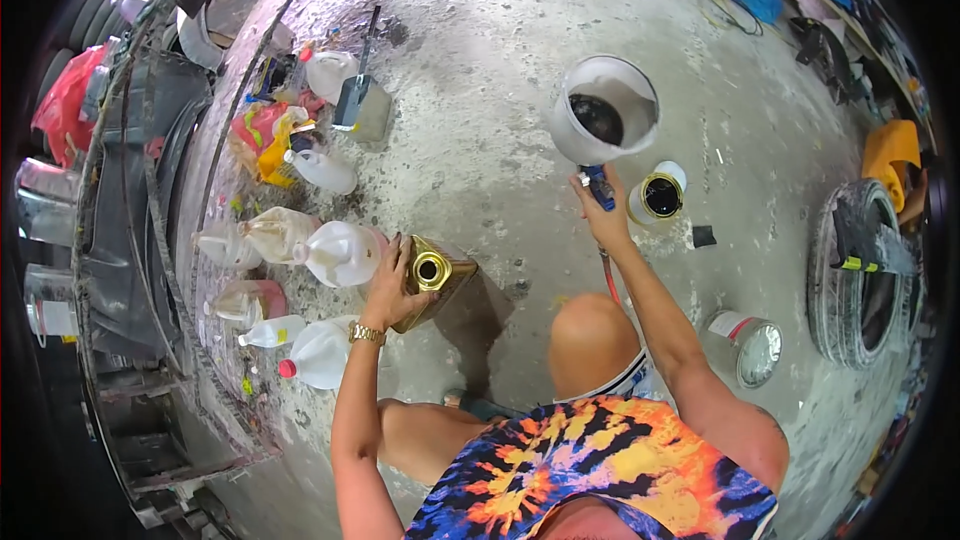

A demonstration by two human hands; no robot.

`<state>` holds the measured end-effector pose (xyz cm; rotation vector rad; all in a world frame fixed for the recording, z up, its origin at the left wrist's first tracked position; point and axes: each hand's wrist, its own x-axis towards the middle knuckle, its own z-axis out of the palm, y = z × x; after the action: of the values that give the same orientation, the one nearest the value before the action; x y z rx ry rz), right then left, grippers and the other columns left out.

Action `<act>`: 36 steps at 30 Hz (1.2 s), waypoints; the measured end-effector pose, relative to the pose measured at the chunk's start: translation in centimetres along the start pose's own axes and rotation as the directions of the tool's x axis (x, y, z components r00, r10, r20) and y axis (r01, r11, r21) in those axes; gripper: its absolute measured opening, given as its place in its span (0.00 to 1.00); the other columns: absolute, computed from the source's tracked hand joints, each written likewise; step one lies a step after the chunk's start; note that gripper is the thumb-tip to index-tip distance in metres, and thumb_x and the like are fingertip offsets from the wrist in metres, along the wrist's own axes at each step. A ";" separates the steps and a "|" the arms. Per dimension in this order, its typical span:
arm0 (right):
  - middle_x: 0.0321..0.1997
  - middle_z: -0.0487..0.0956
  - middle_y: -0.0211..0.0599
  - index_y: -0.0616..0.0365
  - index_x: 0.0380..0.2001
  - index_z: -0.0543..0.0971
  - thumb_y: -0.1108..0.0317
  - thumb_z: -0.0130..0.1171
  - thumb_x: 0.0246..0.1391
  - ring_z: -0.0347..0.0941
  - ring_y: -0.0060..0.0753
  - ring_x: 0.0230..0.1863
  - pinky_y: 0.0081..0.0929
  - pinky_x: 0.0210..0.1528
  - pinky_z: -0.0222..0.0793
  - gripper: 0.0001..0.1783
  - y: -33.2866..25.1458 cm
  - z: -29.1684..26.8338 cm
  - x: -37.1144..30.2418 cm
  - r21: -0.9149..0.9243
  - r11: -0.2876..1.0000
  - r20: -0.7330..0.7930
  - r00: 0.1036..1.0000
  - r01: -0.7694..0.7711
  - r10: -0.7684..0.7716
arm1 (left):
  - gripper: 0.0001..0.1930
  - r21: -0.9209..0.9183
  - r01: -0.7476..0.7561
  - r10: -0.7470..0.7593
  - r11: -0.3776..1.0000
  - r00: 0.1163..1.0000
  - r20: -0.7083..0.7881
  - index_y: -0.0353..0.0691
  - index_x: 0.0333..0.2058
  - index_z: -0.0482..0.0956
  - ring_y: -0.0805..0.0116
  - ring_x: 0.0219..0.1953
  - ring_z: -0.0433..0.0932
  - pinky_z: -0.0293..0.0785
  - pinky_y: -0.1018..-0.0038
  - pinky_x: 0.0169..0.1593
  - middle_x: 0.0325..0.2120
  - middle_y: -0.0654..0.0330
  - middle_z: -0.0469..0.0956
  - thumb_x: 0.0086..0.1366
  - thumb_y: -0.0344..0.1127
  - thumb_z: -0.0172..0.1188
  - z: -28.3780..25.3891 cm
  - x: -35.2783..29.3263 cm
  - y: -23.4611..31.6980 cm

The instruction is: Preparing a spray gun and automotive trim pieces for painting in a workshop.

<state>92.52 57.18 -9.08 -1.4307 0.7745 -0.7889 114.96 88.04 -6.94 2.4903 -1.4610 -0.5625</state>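
My left hand (387,285) grips the side and top edge of a gold rectangular metal can (456,276). The can stands upright, its round spout uncapped. In my right hand (603,210) is a blue-handled spray gun (599,187), with a red hose (610,278) running back below my wrist. Directly beyond that hand, a large whitish cup (640,105) appears joined to the gun; dark liquid (596,119) lies inside it. Just right of my right hand stands a small open tin (643,208) of black liquid, beside a round white lid (673,175).
Several translucent plastic jugs (340,253) crowd the floor left of the can. Beyond them stands a cut-open rectangular container (366,112) with a stick in it. A silver tin (752,350) lies near my right arm. Wrapped tires (858,275) lean at the right, and a metal rack (135,190) lines the left.
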 end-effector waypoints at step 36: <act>0.32 0.76 0.46 0.58 0.43 0.68 0.74 0.60 0.50 0.74 0.49 0.35 0.34 0.38 0.68 0.17 -0.2 -2.7 -2.0 -0.246 0.909 0.108 0.941 0.337 -0.320 | 0.58 -0.025 -0.046 0.046 0.999 0.999 -0.022 0.36 0.66 0.46 0.43 0.65 0.52 0.52 0.61 0.66 0.63 0.39 0.52 0.41 0.46 0.73 0.3 0.3 0.2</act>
<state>89.15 57.36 -8.85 -1.8491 0.6081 -0.9150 114.82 87.69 -7.23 2.4294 -1.4900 -0.5412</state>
